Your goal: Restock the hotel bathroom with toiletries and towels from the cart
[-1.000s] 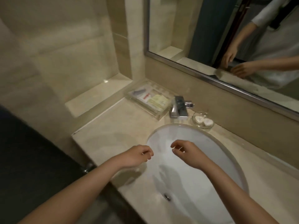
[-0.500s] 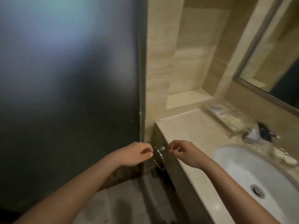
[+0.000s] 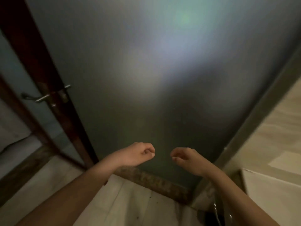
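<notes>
My left hand and my right hand hang side by side in front of me, a short gap between them. Both have the fingers curled loosely inward and neither holds anything. They are in front of a dark frosted glass panel that fills most of the view. No toiletries, towels or cart show in this frame.
A dark wooden door frame with a metal lever handle stands at the left. The beige counter corner is at the lower right, with a chrome ring under it. Pale tiled floor lies below my arms.
The view has swung left, from the sink and counter to the frosted glass panel and the door. My hands keep the same curled pose, empty throughout.
</notes>
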`<state>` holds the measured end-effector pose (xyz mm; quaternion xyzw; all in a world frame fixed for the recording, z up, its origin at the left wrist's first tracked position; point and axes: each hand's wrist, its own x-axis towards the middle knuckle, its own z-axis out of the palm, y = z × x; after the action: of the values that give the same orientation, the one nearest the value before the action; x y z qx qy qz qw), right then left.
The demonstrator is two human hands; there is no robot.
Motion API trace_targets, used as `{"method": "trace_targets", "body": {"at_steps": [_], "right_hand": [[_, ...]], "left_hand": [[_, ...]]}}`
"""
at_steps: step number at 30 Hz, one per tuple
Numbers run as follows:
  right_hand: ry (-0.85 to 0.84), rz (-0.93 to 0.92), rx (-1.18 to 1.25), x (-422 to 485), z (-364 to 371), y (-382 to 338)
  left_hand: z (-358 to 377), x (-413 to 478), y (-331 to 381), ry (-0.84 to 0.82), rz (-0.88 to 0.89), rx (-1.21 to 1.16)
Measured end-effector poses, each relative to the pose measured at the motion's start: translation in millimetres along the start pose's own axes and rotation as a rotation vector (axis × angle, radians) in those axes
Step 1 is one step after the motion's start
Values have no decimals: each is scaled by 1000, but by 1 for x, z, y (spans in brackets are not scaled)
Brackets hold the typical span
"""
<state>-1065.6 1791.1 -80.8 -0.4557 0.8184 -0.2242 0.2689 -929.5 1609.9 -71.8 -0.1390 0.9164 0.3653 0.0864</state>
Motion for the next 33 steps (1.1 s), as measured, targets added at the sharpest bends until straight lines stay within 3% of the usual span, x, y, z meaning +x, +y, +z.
{"method": "trace_targets", "body": {"at_steps": [9,21,27,33], "right_hand": [[-269,-289,42,98,49,-64],[-552,-516,38,181,142,-226],[-621,-529,113,230,186,-333],[-554,-549,270,284,239,-454]], "left_hand": [[-46,-76,-88,412,-345,-161],[-72,-236,-186,677,-645,-203],[-132,-298,-247,787,-670,-220],[-215,-355,-327,833,-610,-270]]}}
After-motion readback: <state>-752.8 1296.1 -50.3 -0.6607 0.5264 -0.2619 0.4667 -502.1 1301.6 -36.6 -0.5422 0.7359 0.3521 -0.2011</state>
